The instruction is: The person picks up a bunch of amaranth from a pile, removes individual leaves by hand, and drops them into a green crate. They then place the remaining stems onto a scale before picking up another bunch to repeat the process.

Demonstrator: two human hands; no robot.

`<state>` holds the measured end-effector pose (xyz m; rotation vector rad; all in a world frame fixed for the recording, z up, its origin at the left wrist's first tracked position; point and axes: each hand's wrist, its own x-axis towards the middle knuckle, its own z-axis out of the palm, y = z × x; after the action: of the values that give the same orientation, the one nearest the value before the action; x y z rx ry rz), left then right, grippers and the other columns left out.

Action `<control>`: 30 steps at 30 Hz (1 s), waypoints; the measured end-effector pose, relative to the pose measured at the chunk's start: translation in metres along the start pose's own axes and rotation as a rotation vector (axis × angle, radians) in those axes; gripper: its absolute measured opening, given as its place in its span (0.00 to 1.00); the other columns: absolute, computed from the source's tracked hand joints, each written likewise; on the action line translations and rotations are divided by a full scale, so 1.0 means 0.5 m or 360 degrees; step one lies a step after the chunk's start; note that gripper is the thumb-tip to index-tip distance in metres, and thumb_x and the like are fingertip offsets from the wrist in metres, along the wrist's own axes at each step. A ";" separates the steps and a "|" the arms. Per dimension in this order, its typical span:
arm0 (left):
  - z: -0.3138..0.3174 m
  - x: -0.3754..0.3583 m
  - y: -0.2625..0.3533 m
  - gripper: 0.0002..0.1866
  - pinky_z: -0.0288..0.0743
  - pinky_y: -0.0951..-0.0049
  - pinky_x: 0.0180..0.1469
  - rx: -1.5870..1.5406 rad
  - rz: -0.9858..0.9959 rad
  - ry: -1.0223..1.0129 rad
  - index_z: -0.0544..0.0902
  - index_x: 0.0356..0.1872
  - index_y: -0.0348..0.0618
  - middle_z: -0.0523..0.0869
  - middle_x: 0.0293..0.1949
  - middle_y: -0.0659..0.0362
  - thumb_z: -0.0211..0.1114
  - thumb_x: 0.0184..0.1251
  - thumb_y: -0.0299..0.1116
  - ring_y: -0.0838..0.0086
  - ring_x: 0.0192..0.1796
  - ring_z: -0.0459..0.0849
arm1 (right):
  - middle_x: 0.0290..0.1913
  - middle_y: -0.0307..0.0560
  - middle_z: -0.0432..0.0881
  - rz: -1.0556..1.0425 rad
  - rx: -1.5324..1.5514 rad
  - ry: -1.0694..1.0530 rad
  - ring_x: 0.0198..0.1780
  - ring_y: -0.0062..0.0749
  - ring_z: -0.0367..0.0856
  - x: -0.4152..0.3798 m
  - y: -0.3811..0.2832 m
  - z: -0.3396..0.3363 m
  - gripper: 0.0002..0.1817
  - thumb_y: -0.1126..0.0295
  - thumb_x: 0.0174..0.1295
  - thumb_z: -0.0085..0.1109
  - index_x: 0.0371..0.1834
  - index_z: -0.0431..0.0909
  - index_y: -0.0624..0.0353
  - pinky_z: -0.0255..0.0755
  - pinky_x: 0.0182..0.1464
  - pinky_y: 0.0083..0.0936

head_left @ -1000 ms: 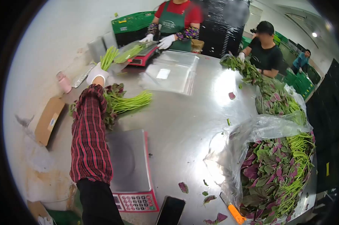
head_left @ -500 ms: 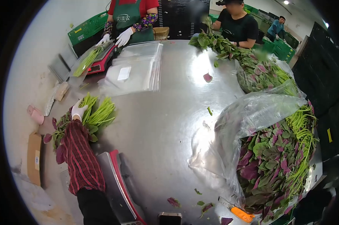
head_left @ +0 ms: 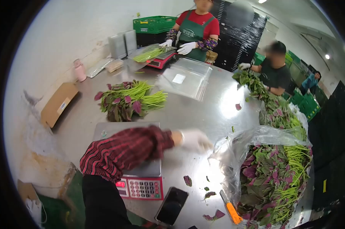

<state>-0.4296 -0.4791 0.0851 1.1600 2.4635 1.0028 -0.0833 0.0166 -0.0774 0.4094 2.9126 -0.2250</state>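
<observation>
My left hand point(head_left: 195, 141), in a white glove and checked red-and-black sleeve, hangs over the metal table, smeared by motion. Its fingers cannot be made out. Just to its right is the edge of a clear plastic bag point(head_left: 233, 152) around a large heap of amaranth point(head_left: 262, 171) with purple-green leaves and green stems. A smaller amaranth bunch point(head_left: 124, 100) lies on the table beyond my forearm, apart from the hand. Beneath the sleeve stands a scale point(head_left: 144, 187) with a red keypad, its plate partly hidden. My right hand is out of view.
A phone point(head_left: 172, 206) and an orange-handled knife point(head_left: 230, 209) lie near the front edge, with loose leaves between. Plastic bags point(head_left: 186, 78) are stacked farther back. Opposite, a gloved person point(head_left: 197, 32) handles bagged greens on a second scale point(head_left: 161, 61); another person point(head_left: 275, 70) works at right.
My left hand has let go of the amaranth bunch at left and swung rightward toward the bagged heap. The camera view has turned, bringing the near scale's keypad and the phone into sight.
</observation>
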 end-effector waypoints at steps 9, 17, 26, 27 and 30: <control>0.503 -0.122 0.382 0.17 0.69 0.69 0.55 -0.0827 0.0308 -0.0471 0.76 0.53 0.40 0.81 0.48 0.52 0.56 0.66 0.34 0.63 0.52 0.77 | 0.36 0.67 0.78 -0.0631 0.0356 0.0240 0.37 0.59 0.78 -0.081 -0.077 -0.105 0.13 0.68 0.61 0.52 0.47 0.78 0.60 0.72 0.36 0.42; 0.798 -0.015 0.591 0.23 0.62 0.77 0.61 -0.1961 0.0095 -0.0188 0.69 0.62 0.39 0.77 0.57 0.55 0.47 0.73 0.42 0.75 0.56 0.74 | 0.19 0.43 0.78 0.0071 0.1626 -0.0195 0.13 0.26 0.70 -0.259 -0.071 -0.274 0.10 0.67 0.64 0.53 0.38 0.79 0.63 0.61 0.16 0.23; 0.916 -0.006 0.623 0.17 0.71 0.74 0.49 -0.1135 0.0149 -0.0660 0.79 0.47 0.37 0.83 0.41 0.57 0.54 0.69 0.41 0.72 0.44 0.79 | 0.26 0.42 0.79 0.0597 0.2028 0.0318 0.23 0.22 0.74 -0.399 0.024 -0.238 0.07 0.71 0.62 0.53 0.32 0.79 0.62 0.66 0.26 0.19; 0.920 -0.006 0.633 0.17 0.71 0.73 0.49 -0.1047 0.0260 -0.0583 0.79 0.46 0.37 0.82 0.41 0.56 0.54 0.69 0.41 0.68 0.43 0.80 | 0.27 0.43 0.80 0.0619 0.1927 0.0423 0.28 0.25 0.77 -0.412 0.021 -0.253 0.08 0.70 0.61 0.53 0.30 0.80 0.63 0.69 0.32 0.21; 0.902 -0.005 0.686 0.17 0.71 0.68 0.48 -0.0850 0.0363 -0.0656 0.79 0.43 0.38 0.81 0.40 0.54 0.53 0.68 0.42 0.61 0.44 0.79 | 0.30 0.46 0.81 0.0765 0.1972 0.0477 0.35 0.31 0.78 -0.441 0.042 -0.250 0.11 0.69 0.61 0.52 0.27 0.81 0.63 0.69 0.41 0.26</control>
<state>-0.0128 -0.1087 -0.0163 1.3072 1.6386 1.2325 0.1100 0.0020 0.0876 1.3360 2.4005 -1.9871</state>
